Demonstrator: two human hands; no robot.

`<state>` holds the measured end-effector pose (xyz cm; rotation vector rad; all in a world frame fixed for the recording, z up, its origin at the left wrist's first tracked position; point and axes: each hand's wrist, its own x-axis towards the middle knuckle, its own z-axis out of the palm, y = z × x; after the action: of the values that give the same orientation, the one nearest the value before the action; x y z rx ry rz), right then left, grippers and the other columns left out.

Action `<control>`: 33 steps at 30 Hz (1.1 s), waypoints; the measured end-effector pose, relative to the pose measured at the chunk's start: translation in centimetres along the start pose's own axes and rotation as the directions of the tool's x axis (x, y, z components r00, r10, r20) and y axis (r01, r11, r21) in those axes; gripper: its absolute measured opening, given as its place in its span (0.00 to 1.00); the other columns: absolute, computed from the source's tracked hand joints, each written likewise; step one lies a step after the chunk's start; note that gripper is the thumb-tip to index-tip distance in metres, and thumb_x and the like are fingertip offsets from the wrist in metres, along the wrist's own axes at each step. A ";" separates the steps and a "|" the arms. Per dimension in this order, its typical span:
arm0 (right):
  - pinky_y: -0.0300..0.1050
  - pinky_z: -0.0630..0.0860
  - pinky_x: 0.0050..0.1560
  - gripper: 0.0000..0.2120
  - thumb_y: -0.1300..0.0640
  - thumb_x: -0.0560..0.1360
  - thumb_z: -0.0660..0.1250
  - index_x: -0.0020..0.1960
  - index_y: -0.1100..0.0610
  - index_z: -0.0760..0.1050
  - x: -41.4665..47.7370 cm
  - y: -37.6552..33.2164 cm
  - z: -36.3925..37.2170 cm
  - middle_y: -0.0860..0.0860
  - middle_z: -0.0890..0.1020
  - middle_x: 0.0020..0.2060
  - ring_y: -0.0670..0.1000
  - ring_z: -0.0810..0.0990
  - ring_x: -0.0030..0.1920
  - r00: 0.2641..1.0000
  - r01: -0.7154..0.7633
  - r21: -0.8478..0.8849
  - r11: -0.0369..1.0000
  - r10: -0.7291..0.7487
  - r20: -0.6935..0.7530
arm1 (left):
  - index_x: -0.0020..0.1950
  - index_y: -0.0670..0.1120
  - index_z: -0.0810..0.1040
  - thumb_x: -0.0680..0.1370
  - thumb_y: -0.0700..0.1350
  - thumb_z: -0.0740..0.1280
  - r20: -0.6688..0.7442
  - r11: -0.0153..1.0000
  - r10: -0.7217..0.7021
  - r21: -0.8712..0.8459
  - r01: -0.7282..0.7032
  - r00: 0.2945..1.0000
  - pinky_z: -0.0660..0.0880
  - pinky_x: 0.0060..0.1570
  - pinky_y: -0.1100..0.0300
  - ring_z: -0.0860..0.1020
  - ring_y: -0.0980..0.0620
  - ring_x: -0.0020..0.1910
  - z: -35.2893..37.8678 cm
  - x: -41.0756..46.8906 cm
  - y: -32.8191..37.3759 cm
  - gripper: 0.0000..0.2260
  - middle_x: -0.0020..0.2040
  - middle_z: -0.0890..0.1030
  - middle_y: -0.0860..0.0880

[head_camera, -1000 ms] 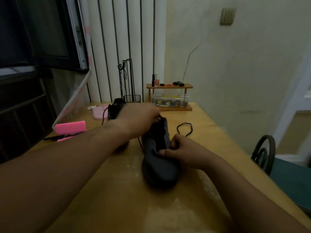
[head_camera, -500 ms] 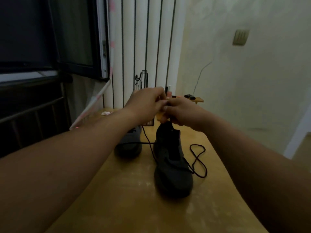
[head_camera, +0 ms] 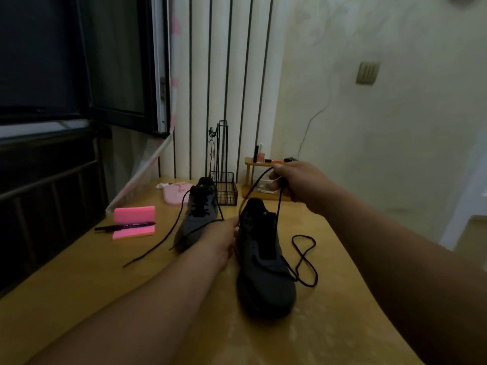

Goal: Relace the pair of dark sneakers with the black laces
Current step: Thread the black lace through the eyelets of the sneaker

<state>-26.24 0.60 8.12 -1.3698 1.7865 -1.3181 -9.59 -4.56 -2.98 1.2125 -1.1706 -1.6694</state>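
Two dark sneakers stand on the wooden table. The near sneaker points toward me at centre. My right hand is raised above its heel and pinches a black lace that runs down into the shoe. The lace's other part loops on the table to the right. My left hand rests against the near sneaker's left side; its fingertips are hidden. The far sneaker stands behind, with its black lace trailing left across the table.
A pink folded pad with a black pen lies at the left. A wire basket stand, a pink pouch and a small wooden shelf with bottles stand at the back. A dark window is left.
My hands were together above the shoe's heel. The left hand has dropped to the sneaker's side, and the right hand has moved right, drawing the lace up. The camera tilted.
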 end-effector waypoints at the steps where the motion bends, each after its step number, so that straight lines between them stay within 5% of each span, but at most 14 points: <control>1: 0.43 0.71 0.37 0.17 0.50 0.87 0.58 0.57 0.59 0.81 0.0 -0.2 -0.3 0.54 0.85 0.41 0.50 0.75 0.37 1.000 0.002 0.001 1.000 -0.002 -0.005 | 0.48 0.44 0.78 0.85 0.47 0.65 -0.004 0.997 0.072 -0.004 -0.072 0.997 0.65 0.25 0.63 0.67 0.54 0.29 0.2 0.2 0.9 0.09 0.38 0.73 0.48; 4: 0.44 0.71 0.36 0.16 0.50 0.87 0.59 0.55 0.59 0.81 0.4 -1.3 -1.6 0.53 0.86 0.39 0.49 0.75 0.34 0.999 0.018 -0.017 1.000 -0.019 -0.032 | 0.53 0.44 0.80 0.86 0.46 0.61 0.045 0.959 0.277 0.049 -0.279 0.960 0.70 0.36 0.60 0.74 0.52 0.38 1.0 0.2 4.8 0.10 0.44 0.79 0.46; 8: 0.43 0.69 0.34 0.18 0.51 0.87 0.57 0.55 0.60 0.81 0.6 -3.7 -2.9 0.54 0.85 0.39 0.49 0.73 0.32 0.997 0.055 -0.030 0.998 -0.057 -0.060 | 0.54 0.43 0.80 0.88 0.46 0.56 0.171 0.896 0.433 0.024 -0.443 0.885 0.73 0.33 0.65 0.74 0.54 0.36 2.8 -1.7 10.5 0.15 0.41 0.79 0.48; 13: 0.45 0.71 0.37 0.17 0.51 0.87 0.57 0.55 0.59 0.81 0.5 -5.5 -3.4 0.56 0.85 0.42 0.51 0.76 0.35 0.989 0.126 -0.025 0.992 -0.127 -0.073 | 0.64 0.46 0.80 0.88 0.51 0.55 0.247 0.789 0.531 0.204 -0.579 0.810 0.77 0.51 0.52 0.79 0.49 0.45 4.3 -3.4 14.0 0.16 0.52 0.84 0.44; 20: 0.44 0.72 0.36 0.19 0.48 0.87 0.56 0.56 0.58 0.80 -0.2 -6.2 -2.3 0.58 0.85 0.44 0.51 0.77 0.36 0.979 0.197 -0.018 0.980 -0.197 -0.057 | 0.65 0.52 0.80 0.88 0.53 0.55 0.267 0.771 0.558 0.183 -0.610 0.786 0.76 0.60 0.47 0.80 0.45 0.57 4.4 -4.4 14.3 0.16 0.56 0.84 0.47; 28: 0.42 0.72 0.36 0.16 0.51 0.87 0.57 0.56 0.58 0.80 -1.2 -5.3 -1.4 0.56 0.85 0.44 0.50 0.77 0.37 0.979 0.192 -0.038 0.981 -0.194 -0.063 | 0.71 0.49 0.77 0.88 0.52 0.54 0.237 0.792 0.548 0.161 -0.588 0.803 0.75 0.53 0.53 0.80 0.51 0.52 3.3 -4.5 14.6 0.18 0.56 0.83 0.48; 33: 0.40 0.77 0.40 0.10 0.53 0.85 0.62 0.60 0.54 0.80 -1.7 2.0 1.5 0.49 0.82 0.46 0.46 0.80 0.41 0.983 0.167 -0.329 0.929 -0.131 0.127 | 0.60 0.41 0.78 0.89 0.50 0.53 0.224 0.854 0.460 0.154 -0.498 0.859 0.77 0.37 0.58 0.79 0.49 0.39 2.4 -4.3 13.7 0.18 0.39 0.80 0.46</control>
<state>-25.19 1.63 5.46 -1.7557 1.9331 -1.0198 -9.97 -4.07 11.56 0.7974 -1.6403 -1.3129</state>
